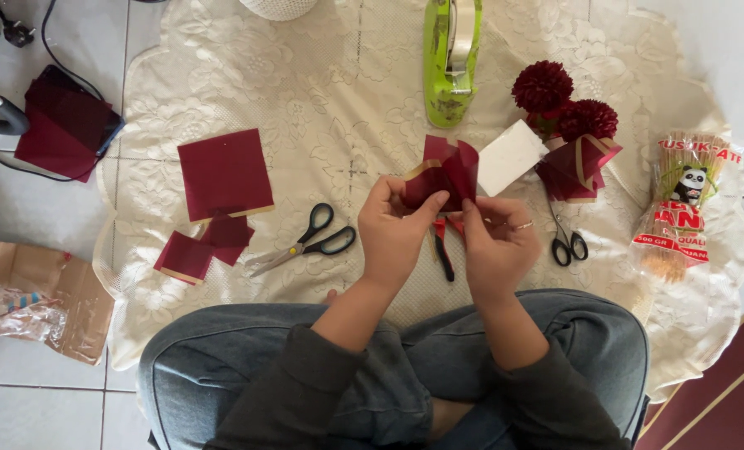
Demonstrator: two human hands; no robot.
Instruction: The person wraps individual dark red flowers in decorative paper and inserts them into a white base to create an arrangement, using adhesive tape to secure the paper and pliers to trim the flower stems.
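Both hands meet over the cream lace cloth (pixel 305 75) and hold a folded dark red paper piece (pixel 444 169) with a gold edge. My left hand (pixel 393 229) pinches its lower left side between thumb and fingers. My right hand (pixel 495 242), with a ring on one finger, grips its lower right side. Directly beneath the hands lie red-handled pliers (pixel 442 246), partly hidden. Black-handled scissors (pixel 309 239) rest just left of my left hand.
Dark red paper squares (pixel 224 173) and smaller cut pieces (pixel 201 247) lie at left. A green tape dispenser (pixel 451 58), a white block (pixel 512 156), red flowers in paper wraps (pixel 572 125), second scissors (pixel 568 243) and a packet of wooden skewers (pixel 679 208) lie ahead and right.
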